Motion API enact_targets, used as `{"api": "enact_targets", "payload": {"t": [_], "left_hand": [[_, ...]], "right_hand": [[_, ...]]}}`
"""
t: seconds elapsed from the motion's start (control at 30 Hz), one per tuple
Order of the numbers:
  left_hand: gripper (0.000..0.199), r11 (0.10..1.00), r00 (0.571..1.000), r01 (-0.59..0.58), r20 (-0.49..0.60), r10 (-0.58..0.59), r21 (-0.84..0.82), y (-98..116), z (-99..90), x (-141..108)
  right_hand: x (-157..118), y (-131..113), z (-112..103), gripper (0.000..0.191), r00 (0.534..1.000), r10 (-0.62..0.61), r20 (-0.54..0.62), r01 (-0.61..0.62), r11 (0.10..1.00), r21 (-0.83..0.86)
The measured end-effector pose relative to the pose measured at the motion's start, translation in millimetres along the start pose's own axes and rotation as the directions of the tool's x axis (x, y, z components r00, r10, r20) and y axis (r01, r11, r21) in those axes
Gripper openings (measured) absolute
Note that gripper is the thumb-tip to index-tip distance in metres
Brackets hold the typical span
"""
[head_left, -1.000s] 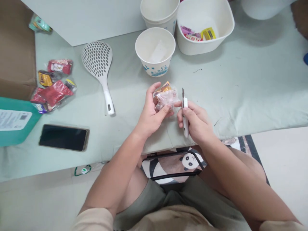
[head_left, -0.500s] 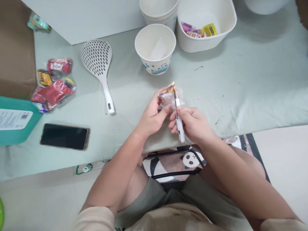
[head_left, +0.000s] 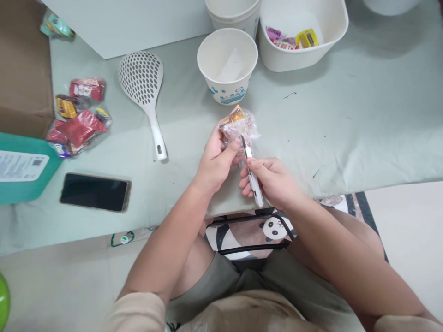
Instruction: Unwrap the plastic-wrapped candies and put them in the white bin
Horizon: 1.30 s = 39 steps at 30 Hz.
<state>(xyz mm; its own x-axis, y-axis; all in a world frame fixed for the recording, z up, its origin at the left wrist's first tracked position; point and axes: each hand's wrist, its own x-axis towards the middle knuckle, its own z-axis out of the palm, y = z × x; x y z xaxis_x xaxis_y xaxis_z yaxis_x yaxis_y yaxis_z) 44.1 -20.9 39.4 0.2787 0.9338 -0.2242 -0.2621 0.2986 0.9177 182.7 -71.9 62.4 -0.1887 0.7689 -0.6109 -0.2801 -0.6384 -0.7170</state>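
Note:
Between its thumb and fingers, my left hand (head_left: 218,159) grips a clear plastic packet (head_left: 246,123) with orange and brown wrapped pieces in it, just in front of a paper cup. My right hand (head_left: 272,177) is closed round a white utility knife (head_left: 254,177). Its dark blade is out and points up at the lower part of the packet, close to my left thumb; whether it touches the plastic I cannot tell. The white paper cup (head_left: 227,91) with blue print stands just beyond the packet, a pale flat piece inside it.
Left of my hands lie a white slotted skimmer (head_left: 141,80), a phone (head_left: 95,192) and several wrapped snacks (head_left: 81,127). A teal container (head_left: 24,189) stands at the left edge. A white tub (head_left: 289,60) with small packets and stacked cups (head_left: 235,20) are at the back.
The knife blade has come down and left, from the packet's top edge to its lower part. My left hand has tilted the packet slightly leftward. The whole view has shifted a little.

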Motion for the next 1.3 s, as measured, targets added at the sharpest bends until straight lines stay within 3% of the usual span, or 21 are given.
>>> {"api": "enact_targets", "payload": {"t": [0.33, 1.03, 1.2, 1.3], "left_hand": [[0.036, 0.988, 0.990, -0.047, -0.138, 0.027, -0.145, 13.8, 8.0, 0.3], [0.038, 0.986, 0.992, -0.027, -0.129, 0.006, -0.163, 22.9, -3.2, 4.0], [0.047, 0.985, 0.977, -0.099, -0.201, 0.070, -0.140, 32.9, -18.0, 10.3], [0.049, 0.985, 0.970, -0.114, -0.230, 0.082, -0.129, 35.7, -26.0, 11.6]], "right_hand": [[-4.6, 2.9, 4.9, 0.060, 1.000, 0.001, 0.013, 0.000, 0.996, -0.089], [-3.2, 6.6, 5.5, 0.061, 0.999, -0.041, 0.034, 0.046, 0.981, -0.188], [-6.4, 6.4, 1.3, 0.062, 0.984, -0.144, 0.101, 0.161, 0.968, -0.191], [-6.7, 2.1, -9.5, 0.060, 0.936, -0.351, 0.035, 0.343, 0.883, -0.319]]}}
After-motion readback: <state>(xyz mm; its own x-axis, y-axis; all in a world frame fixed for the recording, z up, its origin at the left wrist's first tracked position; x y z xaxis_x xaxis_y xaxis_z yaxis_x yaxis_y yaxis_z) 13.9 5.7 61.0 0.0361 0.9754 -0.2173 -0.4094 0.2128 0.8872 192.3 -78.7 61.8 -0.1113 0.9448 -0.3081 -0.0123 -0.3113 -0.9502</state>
